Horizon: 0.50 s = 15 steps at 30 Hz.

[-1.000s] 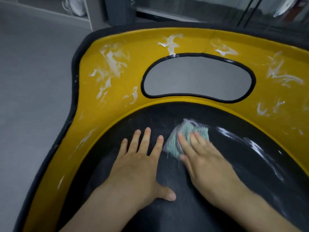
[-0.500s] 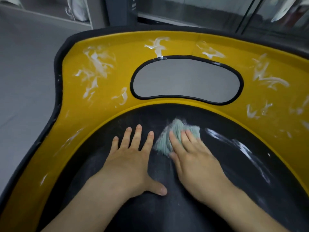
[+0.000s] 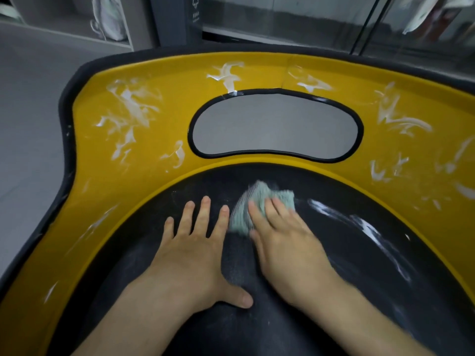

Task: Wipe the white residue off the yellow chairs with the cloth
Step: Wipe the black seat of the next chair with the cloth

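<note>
though blurred, cloth point(image 3: 257, 197) under right hand point(image 3: 285, 242)

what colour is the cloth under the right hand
Pale green with a ribbed texture. The cloth shows best in the head view, pressed under the right hand.

Glossy smooth yellow chair point(image 3: 144, 181) plastic, matt speckled black seat point(image 3: 257, 317), ribbed woven cloth point(image 3: 241, 209).

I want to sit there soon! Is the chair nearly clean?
Not yet. The black seat by the hands looks mostly wiped. The right hand presses the cloth there, left hand flat beside it. To do: the seat's white streak and smears across the yellow shell.
</note>
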Motion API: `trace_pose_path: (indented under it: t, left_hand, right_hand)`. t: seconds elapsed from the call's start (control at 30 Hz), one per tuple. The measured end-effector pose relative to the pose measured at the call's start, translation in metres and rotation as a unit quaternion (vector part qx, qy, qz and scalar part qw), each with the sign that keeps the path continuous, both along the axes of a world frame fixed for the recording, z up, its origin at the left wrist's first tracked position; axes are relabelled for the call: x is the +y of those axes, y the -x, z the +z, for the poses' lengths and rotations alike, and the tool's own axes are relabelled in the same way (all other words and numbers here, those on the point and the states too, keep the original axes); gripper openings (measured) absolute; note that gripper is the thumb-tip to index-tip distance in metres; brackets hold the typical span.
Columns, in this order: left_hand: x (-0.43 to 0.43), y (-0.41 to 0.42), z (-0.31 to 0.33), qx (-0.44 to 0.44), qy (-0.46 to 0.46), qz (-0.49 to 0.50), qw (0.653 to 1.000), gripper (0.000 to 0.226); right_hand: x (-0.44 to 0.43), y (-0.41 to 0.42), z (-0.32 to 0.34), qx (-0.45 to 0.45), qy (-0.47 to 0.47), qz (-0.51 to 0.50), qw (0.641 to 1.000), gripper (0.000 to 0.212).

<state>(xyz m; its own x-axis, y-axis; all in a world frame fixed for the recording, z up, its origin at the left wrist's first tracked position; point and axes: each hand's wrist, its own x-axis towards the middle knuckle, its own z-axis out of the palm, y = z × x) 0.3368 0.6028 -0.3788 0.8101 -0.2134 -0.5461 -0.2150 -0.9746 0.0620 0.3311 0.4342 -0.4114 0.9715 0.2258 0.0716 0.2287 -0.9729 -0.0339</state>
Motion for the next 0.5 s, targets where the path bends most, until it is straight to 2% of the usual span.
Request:
trace_pose_path:
  t: [0.1,0.17,0.27,0.33,0.5]
  left_hand:
    - [0.001,-0.001,-0.001,0.008,-0.004,-0.001,1.0,0.147]
    - [0.002,0.0,-0.003,0.006,0.002,-0.002,1.0,0.147]
    - [0.004,0.001,-0.004,-0.009,0.008,-0.003,1.0,0.148]
    - [0.004,0.001,-0.004,-0.012,0.006,-0.008,1.0,0.148]
    - [0.005,0.001,-0.002,-0.009,0.007,-0.006,1.0,0.146]
  right_hand:
    - [0.004,-0.031,0.002,0.03,0.011,-0.015,0.999,0.069]
    - [-0.003,0.0,-0.002,0.006,0.017,-0.004,1.0,0.068]
    - [-0.013,0.077,-0.002,-0.021,-0.022,0.016,0.999,0.055]
    - [-0.022,0.088,-0.003,-0.013,-0.034,0.023,0.999,0.056]
    - [-0.007,-0.024,0.001,0.008,0.007,-0.001,1.0,0.06]
